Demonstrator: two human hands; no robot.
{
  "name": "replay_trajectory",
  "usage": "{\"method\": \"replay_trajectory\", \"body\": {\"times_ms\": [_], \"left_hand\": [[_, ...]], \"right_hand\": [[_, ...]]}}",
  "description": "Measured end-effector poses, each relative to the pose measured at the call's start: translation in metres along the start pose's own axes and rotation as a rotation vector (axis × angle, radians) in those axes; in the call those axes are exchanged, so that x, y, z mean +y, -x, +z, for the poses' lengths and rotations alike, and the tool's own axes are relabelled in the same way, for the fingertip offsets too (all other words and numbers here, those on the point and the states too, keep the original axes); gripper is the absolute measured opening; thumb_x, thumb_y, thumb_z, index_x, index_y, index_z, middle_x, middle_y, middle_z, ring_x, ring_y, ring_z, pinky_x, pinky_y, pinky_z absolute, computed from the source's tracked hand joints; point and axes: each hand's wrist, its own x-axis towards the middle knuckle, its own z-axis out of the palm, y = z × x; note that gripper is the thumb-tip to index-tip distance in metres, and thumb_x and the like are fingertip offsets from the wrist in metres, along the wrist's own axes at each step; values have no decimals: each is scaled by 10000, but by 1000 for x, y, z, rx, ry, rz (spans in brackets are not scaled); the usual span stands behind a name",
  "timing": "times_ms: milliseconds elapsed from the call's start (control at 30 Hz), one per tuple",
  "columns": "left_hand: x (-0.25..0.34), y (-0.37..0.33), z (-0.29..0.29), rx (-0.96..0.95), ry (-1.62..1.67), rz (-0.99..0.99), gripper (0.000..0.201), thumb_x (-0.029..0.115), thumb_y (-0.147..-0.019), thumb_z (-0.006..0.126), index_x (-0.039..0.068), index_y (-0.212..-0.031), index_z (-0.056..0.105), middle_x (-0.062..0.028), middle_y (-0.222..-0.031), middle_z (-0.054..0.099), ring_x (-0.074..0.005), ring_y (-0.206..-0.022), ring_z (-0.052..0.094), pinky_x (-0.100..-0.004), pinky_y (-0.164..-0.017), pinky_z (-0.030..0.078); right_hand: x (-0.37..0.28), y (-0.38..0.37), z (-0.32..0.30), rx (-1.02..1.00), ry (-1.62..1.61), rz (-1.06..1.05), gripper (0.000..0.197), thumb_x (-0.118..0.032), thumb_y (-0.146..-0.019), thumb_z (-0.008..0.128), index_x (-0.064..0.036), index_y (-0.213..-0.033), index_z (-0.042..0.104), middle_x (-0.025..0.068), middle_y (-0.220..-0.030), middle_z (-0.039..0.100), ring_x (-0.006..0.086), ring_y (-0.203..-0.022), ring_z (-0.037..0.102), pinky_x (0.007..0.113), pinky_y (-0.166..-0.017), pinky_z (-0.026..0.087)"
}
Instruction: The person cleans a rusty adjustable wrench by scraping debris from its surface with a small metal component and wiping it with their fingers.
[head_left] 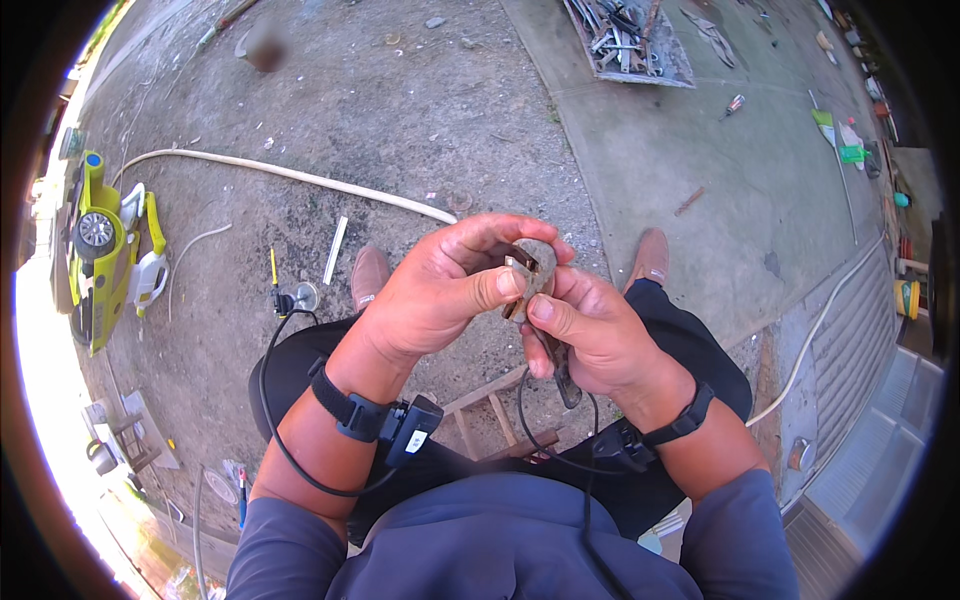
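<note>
In front of my body, both hands grip a worn, dirty metal tool that looks like an adjustable wrench (541, 283). Its grey head with rusty brown jaws shows between my fingers, and its dark handle end hangs below my right palm. My left hand (450, 280) pinches the jaw side, thumb on the near face and fingers curled over the top. My right hand (597, 333) closes round the head's lower part and the handle, its thumb pressed beside the jaws. The middle of the handle is hidden by the right fingers.
A tray of wrenches (655, 68) lies at the far right, with a screwdriver (735, 105) near it. A yellow-green toy car (97, 232) stands at left. A pale hose (290, 172) crosses the ground. Between my legs is a wooden frame (500, 415). Black cables hang by my wrists.
</note>
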Motion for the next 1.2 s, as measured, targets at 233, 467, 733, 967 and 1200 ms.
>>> {"method": "replay_trajectory", "body": {"times_ms": [233, 467, 733, 967, 1200], "left_hand": [[-2, 0, -5, 3, -7, 18, 513, 313, -831, 752, 56, -1239, 578, -172, -1200, 612, -204, -1042, 615, -254, -757, 516], [-2, 0, -6, -12, -34, 22, 495, 292, -846, 738, 60, -1249, 570, -183, -1206, 610, -231, -1062, 611, -291, -788, 523], [-2, -1, -8, -23, -20, 22, 489, 276, -840, 743, 58, -1243, 575, -188, -1209, 608, -287, -1126, 594, -388, -916, 506], [1, -1, -6, -6, -61, -1, 467, 262, -848, 735, 53, -1235, 577, -173, -1196, 615, -233, -1065, 613, -331, -845, 526], [-1, 0, -4, 10, -42, 10, 429, 224, -845, 735, 47, -1205, 583, -159, -1178, 622, -212, -1035, 621, -300, -785, 530]], "right_hand": [[-8, 2, 9, 52, -28, -10, 280, -274, -944, 615, -13, -1039, 579, 50, -809, 626, 154, -620, 628, 261, -587, 512], [-2, 1, 0, 16, 30, -2, 260, -249, -951, 602, -11, -1054, 583, 49, -835, 634, 155, -632, 635, 254, -578, 493], [-7, 3, 6, 29, -40, -2, 133, -173, -957, 587, -43, -987, 584, 21, -876, 624, 123, -631, 637, 247, -566, 487], [-3, 1, 2, 30, -8, -8, 155, -201, -953, 599, -49, -976, 581, 20, -806, 617, 123, -608, 634, 235, -548, 480], [-9, 3, 11, 76, -95, 37, 209, -248, -944, 613, -48, -996, 586, 26, -798, 615, 135, -595, 620, 245, -556, 490]]}}
